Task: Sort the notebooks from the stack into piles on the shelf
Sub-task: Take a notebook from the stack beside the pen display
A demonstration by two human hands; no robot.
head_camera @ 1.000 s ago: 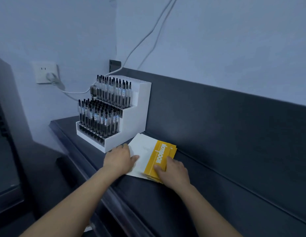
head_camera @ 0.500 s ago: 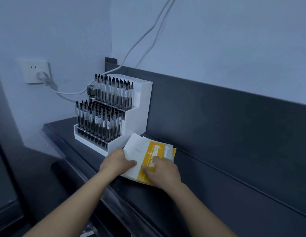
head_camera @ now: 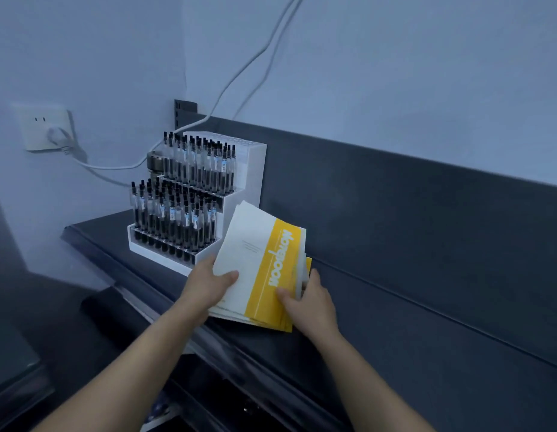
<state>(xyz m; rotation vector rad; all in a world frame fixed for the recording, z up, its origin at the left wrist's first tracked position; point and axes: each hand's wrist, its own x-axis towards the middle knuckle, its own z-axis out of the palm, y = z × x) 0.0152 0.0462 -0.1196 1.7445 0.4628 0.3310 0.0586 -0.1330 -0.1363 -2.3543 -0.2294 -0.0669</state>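
A stack of thin white-and-yellow notebooks [head_camera: 258,260] is tilted up off the dark shelf [head_camera: 380,322], its far end raised. My left hand [head_camera: 208,283] grips the stack's white left edge, thumb on the top cover. My right hand [head_camera: 311,302] holds the yellow right side, thumb on the cover and fingers round the edge. Another yellow notebook edge [head_camera: 308,263] shows beneath the stack on the right.
A white tiered display of black pens [head_camera: 190,201] stands on the shelf just left of the notebooks. A dark back panel [head_camera: 395,213] runs behind the shelf. A wall socket with a white plug [head_camera: 50,129] and cables is at the left.
The stack lay flat on the shelf under both hands; now both hands have lifted it and tipped its far end upward. The view has shifted closer.
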